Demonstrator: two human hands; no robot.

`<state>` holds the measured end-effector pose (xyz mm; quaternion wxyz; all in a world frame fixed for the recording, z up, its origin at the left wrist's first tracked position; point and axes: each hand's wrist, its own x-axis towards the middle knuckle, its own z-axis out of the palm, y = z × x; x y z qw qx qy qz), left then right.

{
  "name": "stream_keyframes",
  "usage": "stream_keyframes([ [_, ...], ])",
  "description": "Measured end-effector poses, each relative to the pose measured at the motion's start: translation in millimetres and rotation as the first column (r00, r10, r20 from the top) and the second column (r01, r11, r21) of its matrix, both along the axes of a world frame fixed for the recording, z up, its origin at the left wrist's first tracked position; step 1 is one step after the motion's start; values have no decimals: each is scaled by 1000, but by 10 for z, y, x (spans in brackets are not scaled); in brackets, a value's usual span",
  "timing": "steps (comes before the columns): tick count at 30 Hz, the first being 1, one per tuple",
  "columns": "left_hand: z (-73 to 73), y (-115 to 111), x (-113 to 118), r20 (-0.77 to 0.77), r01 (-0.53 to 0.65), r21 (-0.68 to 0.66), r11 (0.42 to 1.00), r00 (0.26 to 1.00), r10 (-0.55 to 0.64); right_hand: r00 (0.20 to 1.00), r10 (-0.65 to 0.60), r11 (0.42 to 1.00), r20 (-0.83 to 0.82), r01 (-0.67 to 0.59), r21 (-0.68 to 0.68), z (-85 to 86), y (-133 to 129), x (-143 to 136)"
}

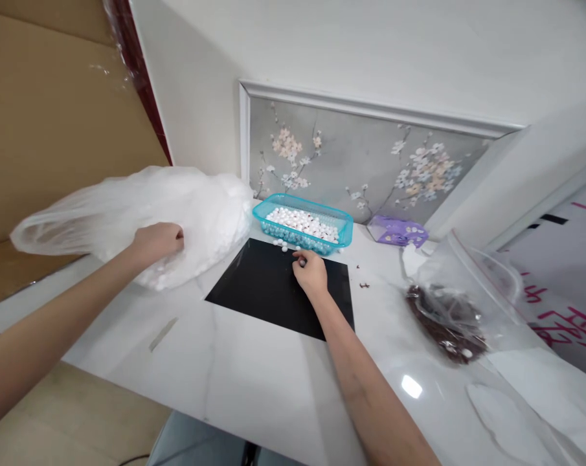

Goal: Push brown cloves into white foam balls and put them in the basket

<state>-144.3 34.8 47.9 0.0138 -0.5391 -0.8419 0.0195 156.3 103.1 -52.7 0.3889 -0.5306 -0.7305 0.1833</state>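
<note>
My left hand (157, 243) is closed at the front of a large clear plastic bag (127, 188) full of small white balls. Its fingertips face the balls, and whatever they hold is hidden. Over a black sheet (263, 281) my right hand (313, 273) has its thumb and fingers pinched together. A tiny greyish thing shows between them, too small to name. Just beyond that hand sits a blue plastic basket (344, 241) of small white balls, many with a dark spot. A few loose white balls (284, 248) lie between the basket and the sheet.
To the right are a purple packet (399, 232), a clear zip bag (450, 323) of small brown pieces and some dark bits (364, 285) on the white marbled table (254, 369). A cardboard box (54, 116) stands at left; a floral panel (341, 149) backs the table.
</note>
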Motion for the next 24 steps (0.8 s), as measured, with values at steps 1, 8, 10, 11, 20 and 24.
stream_keyframes([
  [1, 5, 10, -12, 13, -11, 6, 1000, 1000, 11, 1000, 9, 1000, -14, -9, 5, -4, 3, 2],
  [8, -42, 137, -63, 136, -105, 88, 991, 986, 92, 985, 170, 984, -39, -167, 64, -11, 15, 5],
  [10, -56, 134, -33, 152, -130, 149, 980, 983, 107, 978, 207, 974, -1, -205, 94, -8, 5, 0],
  [11, -58, 109, -6, 150, -147, 192, 970, 981, 119, 977, 214, 970, 18, -215, 112, -7, 0, -3],
  [20, -42, -500, 528, 2, 42, 902, 430, 995, -103, 946, 292, 956, -144, -285, 63, -68, 74, -16],
  [24, -301, -375, 1043, 516, -201, 810, 551, 692, -505, 868, 217, 953, -447, -287, -96, -90, 131, 6],
])
